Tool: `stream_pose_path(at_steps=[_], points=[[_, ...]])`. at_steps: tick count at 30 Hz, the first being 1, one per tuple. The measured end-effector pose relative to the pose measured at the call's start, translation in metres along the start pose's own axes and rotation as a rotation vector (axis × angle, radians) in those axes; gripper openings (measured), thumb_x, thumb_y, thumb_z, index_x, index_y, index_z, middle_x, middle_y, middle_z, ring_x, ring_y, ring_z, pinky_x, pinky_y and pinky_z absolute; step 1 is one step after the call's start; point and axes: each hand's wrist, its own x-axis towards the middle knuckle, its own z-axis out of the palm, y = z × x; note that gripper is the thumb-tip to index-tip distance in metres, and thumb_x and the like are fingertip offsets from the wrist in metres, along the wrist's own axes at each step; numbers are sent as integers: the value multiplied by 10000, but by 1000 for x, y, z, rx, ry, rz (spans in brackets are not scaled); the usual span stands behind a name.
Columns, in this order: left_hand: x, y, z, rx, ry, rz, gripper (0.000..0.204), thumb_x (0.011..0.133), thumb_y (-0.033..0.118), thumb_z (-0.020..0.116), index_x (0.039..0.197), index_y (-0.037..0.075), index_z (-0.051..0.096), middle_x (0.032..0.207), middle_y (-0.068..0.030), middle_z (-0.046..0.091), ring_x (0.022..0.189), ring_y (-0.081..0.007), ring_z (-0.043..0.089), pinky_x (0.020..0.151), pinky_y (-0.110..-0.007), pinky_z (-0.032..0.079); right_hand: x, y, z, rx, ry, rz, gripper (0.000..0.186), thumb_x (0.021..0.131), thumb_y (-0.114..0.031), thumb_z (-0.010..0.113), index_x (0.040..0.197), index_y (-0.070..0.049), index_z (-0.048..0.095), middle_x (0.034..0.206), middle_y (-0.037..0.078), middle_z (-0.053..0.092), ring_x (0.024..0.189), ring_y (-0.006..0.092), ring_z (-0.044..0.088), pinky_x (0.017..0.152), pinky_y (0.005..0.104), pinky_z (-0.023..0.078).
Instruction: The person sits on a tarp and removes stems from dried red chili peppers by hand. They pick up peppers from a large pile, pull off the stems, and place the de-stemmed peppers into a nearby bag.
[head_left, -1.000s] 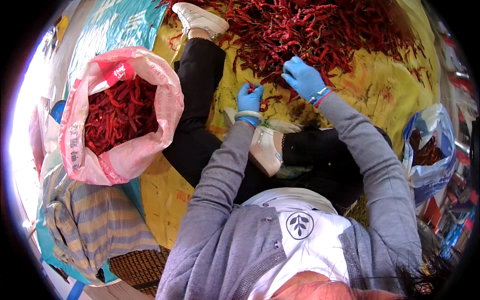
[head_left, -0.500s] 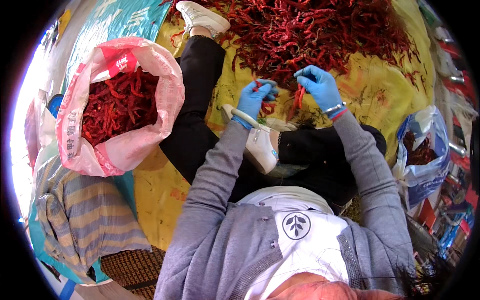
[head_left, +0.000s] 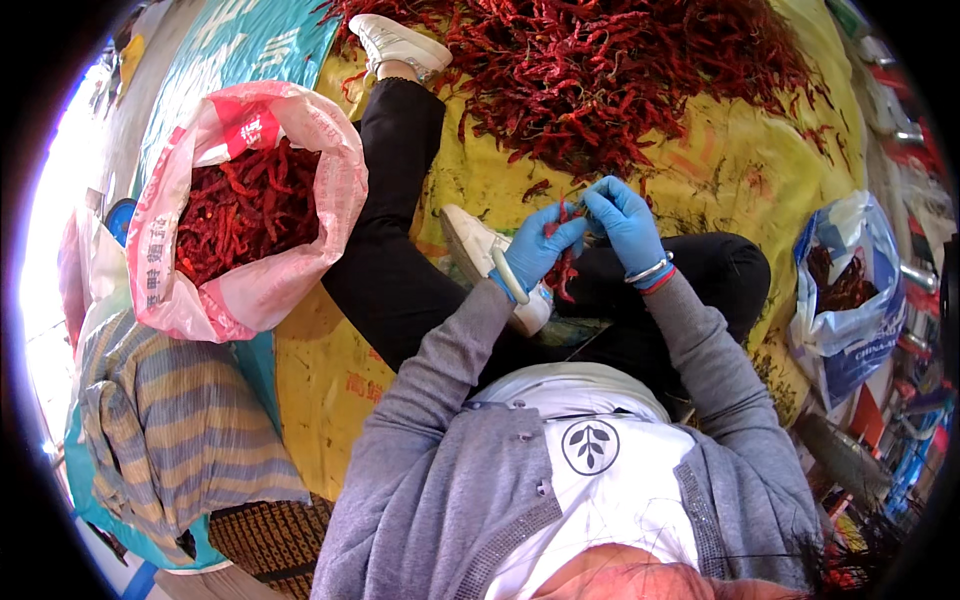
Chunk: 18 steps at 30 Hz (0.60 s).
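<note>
Both my hands wear blue gloves and meet above my folded leg. My left hand (head_left: pixel 540 246) is closed on several dried red chilies (head_left: pixel 565 275), which dangle below its fingers, with one tip poking up above. Against it, my right hand (head_left: pixel 622 224) pinches at the top ends of the bunch; what lies between its fingertips is hidden. Beyond my hands a large pile of dried red chilies (head_left: pixel 590 80) spreads over a yellow sheet (head_left: pixel 730 150).
On the left stands an open pink-and-white bag (head_left: pixel 340 185) full of dried chilies (head_left: pixel 245 210). A blue-and-white plastic bag (head_left: pixel 860 330) with darker dried pieces stands at the right. A striped cloth sack (head_left: pixel 190 420) lies at the lower left. My white shoe (head_left: pixel 400 45) rests near the pile.
My hands have drawn closer to my body and come together. Chilies that hung from my right hand no longer show there; the bunch now hangs below my left hand.
</note>
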Motion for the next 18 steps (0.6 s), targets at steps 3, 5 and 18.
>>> stream_pose_path(at_steps=[3,5,18], points=[[-9,3,0,12,-52,-1,135,907,190,558,943,60,561,699,10,547,601,-63,509,535,-195,404,-7,-2,3,114,-14,73,89,892,-138,539,837,-68,537,708,-29,500,622,39,458,548,190,384],[-12,3,-1,74,-124,12,126,911,188,553,936,65,566,686,18,538,581,-62,503,517,-197,397,-9,0,5,234,-16,142,77,891,-136,534,829,-90,539,703,-34,504,606,43,470,535,191,387],[-28,15,36,526,-518,379,94,869,117,584,918,37,598,852,-24,605,810,-119,548,704,-262,450,-5,70,-29,1048,-204,552,148,888,-182,538,767,-102,511,575,-14,469,483,108,433,425,239,343]])
